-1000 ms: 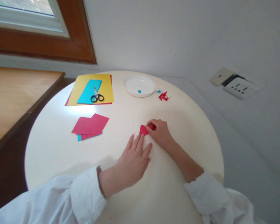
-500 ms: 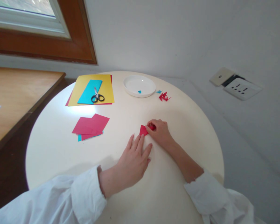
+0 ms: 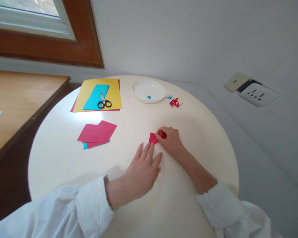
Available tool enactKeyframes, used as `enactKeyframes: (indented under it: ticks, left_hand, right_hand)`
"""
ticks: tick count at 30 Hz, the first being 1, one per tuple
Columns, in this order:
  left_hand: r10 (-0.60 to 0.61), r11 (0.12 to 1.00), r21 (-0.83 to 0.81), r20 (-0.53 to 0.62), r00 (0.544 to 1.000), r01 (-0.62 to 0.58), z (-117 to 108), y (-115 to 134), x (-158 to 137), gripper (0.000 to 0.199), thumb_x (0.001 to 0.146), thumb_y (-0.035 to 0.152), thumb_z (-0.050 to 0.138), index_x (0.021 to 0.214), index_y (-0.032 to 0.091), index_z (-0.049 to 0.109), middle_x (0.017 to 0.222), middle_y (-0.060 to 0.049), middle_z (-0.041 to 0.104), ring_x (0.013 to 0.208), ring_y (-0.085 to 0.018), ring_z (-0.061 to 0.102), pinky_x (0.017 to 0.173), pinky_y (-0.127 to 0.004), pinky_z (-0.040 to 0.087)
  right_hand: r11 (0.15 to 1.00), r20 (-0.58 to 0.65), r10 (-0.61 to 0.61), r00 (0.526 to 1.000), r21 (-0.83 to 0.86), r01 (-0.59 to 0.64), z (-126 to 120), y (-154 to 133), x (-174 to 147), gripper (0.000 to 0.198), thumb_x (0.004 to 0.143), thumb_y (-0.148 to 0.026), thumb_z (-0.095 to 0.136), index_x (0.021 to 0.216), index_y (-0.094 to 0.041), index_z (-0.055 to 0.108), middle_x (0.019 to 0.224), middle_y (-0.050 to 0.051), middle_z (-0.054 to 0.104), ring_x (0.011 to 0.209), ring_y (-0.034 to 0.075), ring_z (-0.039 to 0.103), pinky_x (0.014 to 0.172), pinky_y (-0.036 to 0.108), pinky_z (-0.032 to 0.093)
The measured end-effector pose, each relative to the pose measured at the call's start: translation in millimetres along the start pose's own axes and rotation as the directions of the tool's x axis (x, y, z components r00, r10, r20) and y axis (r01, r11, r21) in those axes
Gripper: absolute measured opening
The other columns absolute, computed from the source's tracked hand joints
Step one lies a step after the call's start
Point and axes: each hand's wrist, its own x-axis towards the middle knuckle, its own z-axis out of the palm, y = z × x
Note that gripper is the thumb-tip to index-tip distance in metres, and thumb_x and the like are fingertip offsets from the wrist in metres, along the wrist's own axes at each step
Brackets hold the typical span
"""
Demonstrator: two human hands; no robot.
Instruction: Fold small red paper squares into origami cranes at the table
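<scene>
One small red paper (image 3: 153, 138) lies on the white table (image 3: 64, 165); the left hand (image 3: 140, 173), fingers loosely spread, touches its near edge, apparently to stop it sliding, while the right hand (image 3: 171, 140) pinches its right end, probably for control.

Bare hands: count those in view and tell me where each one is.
2. The left hand is on the near side of the red paper, fingertips at its edge; the right hand is at the paper's right side, pinching it. Neither appears hidden.
</scene>
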Motion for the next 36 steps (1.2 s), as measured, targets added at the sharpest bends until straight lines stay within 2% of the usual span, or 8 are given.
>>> enactKeyframes:
  ticks: [5, 14, 17, 22, 27, 36]
  left_hand:
    - [0.034, 0.998, 0.054, -0.02, 0.999, -0.033, 2, 5, -4, 0.045, 0.09, 0.032, 0.039, 0.13, 0.013, 0.046, 0.131, -0.025, 0.05, 0.126, -0.035, 0.043, 0.103, -0.05, 0.03]
    - [0.102, 0.994, 0.034, 0.054, 0.993, -0.104, 2, 11, -10, 0.051, 0.084, 0.029, 0.047, 0.132, 0.011, 0.044, 0.133, -0.028, 0.046, 0.125, -0.037, 0.042, 0.102, -0.05, 0.031]
    - [0.082, 0.996, 0.027, 0.024, 0.996, -0.083, 2, 11, -9, 0.05, 0.084, 0.031, 0.048, 0.131, 0.012, 0.045, 0.134, -0.028, 0.044, 0.127, -0.038, 0.04, 0.103, -0.05, 0.03]
    - [-0.018, 0.999, 0.025, -0.058, 0.998, 0.02, -2, 11, -7, 0.048, 0.087, 0.037, 0.043, 0.13, 0.015, 0.046, 0.135, -0.026, 0.045, 0.129, -0.038, 0.036, 0.102, -0.051, 0.031]
    - [-0.01, 1.0, 0.016, -0.024, 1.0, 0.011, -3, 10, -7, 0.046, 0.089, 0.035, 0.04, 0.129, 0.014, 0.046, 0.13, -0.027, 0.049, 0.125, -0.035, 0.043, 0.1, -0.047, 0.034]
    - [-0.027, 1.0, -0.008, 0.032, 0.999, 0.027, -3, 10, -8, 0.047, 0.091, 0.035, 0.037, 0.131, 0.013, 0.043, 0.133, -0.026, 0.047, 0.126, -0.034, 0.043, 0.102, -0.049, 0.03]
  right_hand:
    - [1.0, -0.016, -0.012, 1.0, 0.005, 0.012, 2, 1, 2, 0.009, 0.076, -0.024, 0.054, 0.072, -0.02, 0.06, 0.07, 0.003, 0.064, 0.073, 0.019, 0.054, 0.079, 0.036, 0.031]
    - [1.0, -0.007, -0.003, 1.0, 0.021, 0.003, 0, 0, 1, 0.008, 0.076, -0.024, 0.055, 0.073, -0.02, 0.06, 0.071, 0.002, 0.064, 0.073, 0.019, 0.054, 0.08, 0.036, 0.032]
    - [1.0, -0.001, -0.004, 1.0, 0.017, 0.005, 0, 0, 1, 0.008, 0.076, -0.024, 0.054, 0.072, -0.02, 0.06, 0.071, 0.002, 0.064, 0.073, 0.019, 0.054, 0.08, 0.036, 0.031]
    - [1.0, 0.006, -0.006, 1.0, 0.008, 0.006, 1, 0, 2, 0.009, 0.077, -0.025, 0.054, 0.073, -0.02, 0.06, 0.072, 0.003, 0.064, 0.074, 0.019, 0.054, 0.079, 0.036, 0.031]
    - [1.0, -0.003, -0.005, 1.0, -0.001, 0.005, 3, 2, 2, 0.008, 0.076, -0.025, 0.054, 0.073, -0.02, 0.06, 0.072, 0.002, 0.064, 0.075, 0.019, 0.054, 0.079, 0.036, 0.031]
    - [1.0, -0.014, -0.013, 1.0, -0.006, 0.012, 3, 3, 1, 0.009, 0.076, -0.025, 0.054, 0.073, -0.02, 0.06, 0.071, 0.002, 0.064, 0.074, 0.019, 0.054, 0.078, 0.035, 0.031]
